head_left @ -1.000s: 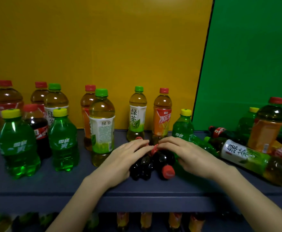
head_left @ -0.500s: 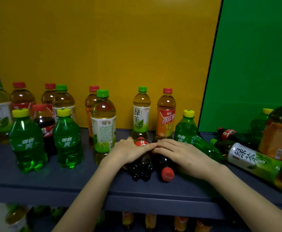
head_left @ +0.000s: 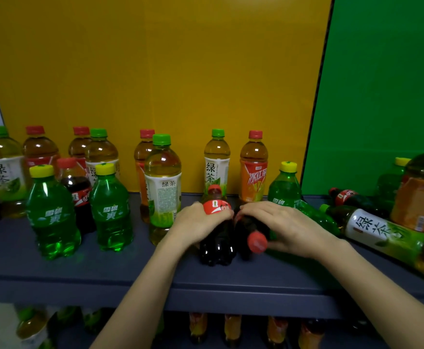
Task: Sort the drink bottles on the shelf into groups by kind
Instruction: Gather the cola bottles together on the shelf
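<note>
Head view: your left hand (head_left: 195, 222) has its fingers wrapped round the label of the first cola bottle (head_left: 217, 238). Its red cap points toward the back edge of the shelf (head_left: 130, 273) and its base faces the front edge — whether it lies flat or is tipped up I cannot tell. Your right hand (head_left: 288, 227) curls over the second cola bottle (head_left: 257, 243), which touches the first on its right side, cap toward the front edge. So you hold two colas together at the middle of the shelf, near the front, and I judge that the start of a cola group, not a finished one. Outward from there little looks sorted. Just beside your left hand stands a near green tea bottle (head_left: 163, 192). Behind your hands, along the back edge, a back green tea bottle (head_left: 217, 167), an iced red tea bottle (head_left: 253, 172) and a green soda bottle (head_left: 285, 187) stand in a mixed row. Toward the left end a third cola bottle (head_left: 77, 195) stands between two left green soda bottles (head_left: 52, 212), with green-capped and red-capped teas jumbled behind. At the right end a lying cola bottle (head_left: 354, 197), a lying green soda bottle (head_left: 316, 217) and a lying green tea bottle (head_left: 382, 230) rest on their sides — those need standing up and grouping too. By my reading most of the job is ahead of you.
</note>
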Available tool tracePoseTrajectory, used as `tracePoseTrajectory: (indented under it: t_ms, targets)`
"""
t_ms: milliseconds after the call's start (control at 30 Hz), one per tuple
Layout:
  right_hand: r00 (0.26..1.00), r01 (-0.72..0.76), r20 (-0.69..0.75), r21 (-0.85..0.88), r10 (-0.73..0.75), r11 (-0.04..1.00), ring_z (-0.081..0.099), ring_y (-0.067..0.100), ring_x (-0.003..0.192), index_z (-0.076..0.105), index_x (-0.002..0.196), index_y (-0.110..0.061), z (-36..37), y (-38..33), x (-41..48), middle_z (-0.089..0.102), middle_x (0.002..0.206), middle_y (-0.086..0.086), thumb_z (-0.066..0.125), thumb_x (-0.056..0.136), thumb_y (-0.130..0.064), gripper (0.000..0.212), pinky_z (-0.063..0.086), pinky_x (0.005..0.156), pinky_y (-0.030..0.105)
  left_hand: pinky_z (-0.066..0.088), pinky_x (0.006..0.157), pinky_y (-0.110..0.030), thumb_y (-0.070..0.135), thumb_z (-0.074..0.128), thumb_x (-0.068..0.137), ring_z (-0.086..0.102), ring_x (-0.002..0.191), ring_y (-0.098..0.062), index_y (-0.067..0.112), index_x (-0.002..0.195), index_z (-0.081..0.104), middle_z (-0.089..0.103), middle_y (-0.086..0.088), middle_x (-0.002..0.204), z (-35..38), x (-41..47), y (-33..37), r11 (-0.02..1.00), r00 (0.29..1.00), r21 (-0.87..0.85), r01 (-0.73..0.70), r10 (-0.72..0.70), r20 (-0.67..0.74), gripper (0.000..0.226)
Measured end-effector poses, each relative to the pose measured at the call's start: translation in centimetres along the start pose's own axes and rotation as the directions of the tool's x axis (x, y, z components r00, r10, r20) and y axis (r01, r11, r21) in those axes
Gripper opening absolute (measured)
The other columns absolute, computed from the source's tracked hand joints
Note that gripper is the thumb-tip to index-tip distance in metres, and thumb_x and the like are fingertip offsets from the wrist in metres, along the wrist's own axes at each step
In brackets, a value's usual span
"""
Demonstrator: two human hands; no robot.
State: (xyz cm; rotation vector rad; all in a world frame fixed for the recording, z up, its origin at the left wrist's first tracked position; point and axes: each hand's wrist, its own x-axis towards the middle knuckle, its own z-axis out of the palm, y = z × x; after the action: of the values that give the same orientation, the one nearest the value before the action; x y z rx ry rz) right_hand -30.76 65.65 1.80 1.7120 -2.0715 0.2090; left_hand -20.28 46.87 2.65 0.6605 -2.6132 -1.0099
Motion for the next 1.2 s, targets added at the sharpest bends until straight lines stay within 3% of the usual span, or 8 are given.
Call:
tracePoseTrajectory:
  t_ms: [100, 200, 400, 667, 800, 1000, 1067, 1200]
  targets:
    - [0.977, -0.158, -0.101, 0.252, 0.188, 0.955, 0.049, 0.009, 0.120, 0.043, 0.129, -0.023, -0.3, -0.5, 0.3, 0.052, 0.129, -0.008, 0.080, 0.066, -0.027, 0.074, 0.040, 0.103, 0.029, 0.040, 0.074, -0.028, 0.065, 0.061, 0.071, 0.054, 0.093, -0.021, 0.016, 0.112, 0.044, 0.056, -0.002, 0.105, -0.3, -1.1, -0.2, 0.992, 0.976, -0.007, -0.124, 0.121, -0.180, 0.066]
    - [0.903, -0.282, -0.172, 0.458, 0.395, 0.843, 0.053, 0.007, 0.113, 0.052, 0.121, -0.023, -0.5, -1.4, 1.2, 0.058, 0.117, -0.009, 0.082, 0.062, -0.035, 0.067, 0.040, 0.098, 0.019, 0.040, 0.071, -0.027, 0.060, 0.064, 0.073, 0.057, 0.091, -0.020, 0.018, 0.112, 0.039, 0.057, 0.001, 0.102, -0.3, -2.0, -0.8, 0.964, 0.921, -0.006, -0.264, 0.251, -0.299, 0.063]
    - [0.777, -0.397, -0.166, 0.619, 0.607, 0.678, 0.056, 0.005, 0.102, 0.054, 0.116, -0.023, -1.0, -2.7, 2.7, 0.061, 0.110, -0.010, 0.081, 0.063, -0.038, 0.061, 0.042, 0.087, 0.019, 0.044, 0.079, -0.027, 0.055, 0.064, 0.076, 0.057, 0.108, -0.022, 0.019, 0.132, 0.029, 0.056, -0.001, 0.123, 0.7, -2.7, -2.0, 0.930, 0.853, 0.009, -0.368, 0.341, -0.395, 0.074]
    - [0.681, -0.490, -0.152, 0.632, 0.716, 0.600, 0.059, 0.007, 0.100, 0.046, 0.123, -0.024, 0.6, -3.9, 3.0, 0.062, 0.114, -0.006, 0.079, 0.063, -0.043, 0.071, 0.048, 0.089, 0.025, 0.045, 0.087, -0.033, 0.052, 0.062, 0.078, 0.052, 0.116, -0.024, 0.017, 0.140, 0.021, 0.048, -0.003, 0.132, 1.6, -3.4, -2.5, 0.933, 0.847, 0.010, -0.360, 0.331, -0.416, 0.082]
    - [0.680, -0.499, -0.165, 0.610, 0.715, 0.615, 0.058, 0.011, 0.106, 0.042, 0.127, -0.025, 1.0, -4.6, 2.9, 0.061, 0.117, -0.006, 0.075, 0.068, -0.045, 0.071, 0.048, 0.094, 0.035, 0.046, 0.094, -0.037, 0.051, 0.061, 0.079, 0.048, 0.122, -0.023, 0.015, 0.143, 0.017, 0.043, -0.004, 0.138, 2.0, -3.6, -2.5, 0.936, 0.855, -0.011, -0.351, 0.316, -0.411, 0.085]
    - [0.713, -0.475, -0.181, 0.587, 0.678, 0.656, 0.053, -0.002, 0.106, 0.042, 0.134, -0.025, -0.2, -5.7, 1.3, 0.056, 0.116, -0.017, 0.071, 0.077, -0.037, 0.065, 0.042, 0.092, 0.014, 0.031, 0.107, -0.034, 0.038, 0.053, 0.089, 0.030, 0.137, -0.021, 0.013, 0.147, 0.009, 0.026, -0.007, 0.150, 2.3, -4.5, -2.7, 0.915, 0.837, -0.038, -0.402, 0.350, -0.421, 0.077]
    - [0.700, -0.488, -0.203, 0.564, 0.685, 0.666, 0.056, 0.000, 0.102, 0.050, 0.128, -0.021, -0.9, -5.8, -0.2, 0.059, 0.111, -0.015, 0.070, 0.079, -0.032, 0.054, 0.046, 0.089, 0.016, 0.029, 0.105, -0.029, 0.029, 0.053, 0.091, 0.030, 0.136, -0.021, 0.009, 0.145, 0.016, 0.029, -0.009, 0.149, 2.5, -5.3, -2.9, 0.896, 0.793, -0.020, -0.444, 0.382, -0.475, 0.069]
    - [0.666, -0.536, -0.243, 0.501, 0.705, 0.679, 0.060, -0.003, 0.090, 0.064, 0.105, -0.019, -2.8, -5.0, -3.9, 0.067, 0.096, -0.009, 0.067, 0.082, -0.020, 0.023, 0.047, 0.077, 0.010, 0.029, 0.097, -0.017, 0.019, 0.055, 0.090, 0.042, 0.118, -0.017, 0.003, 0.126, 0.046, 0.051, -0.011, 0.124, 3.2, -6.7, -2.8, 0.838, 0.613, 0.115, -0.534, 0.477, -0.630, 0.040]
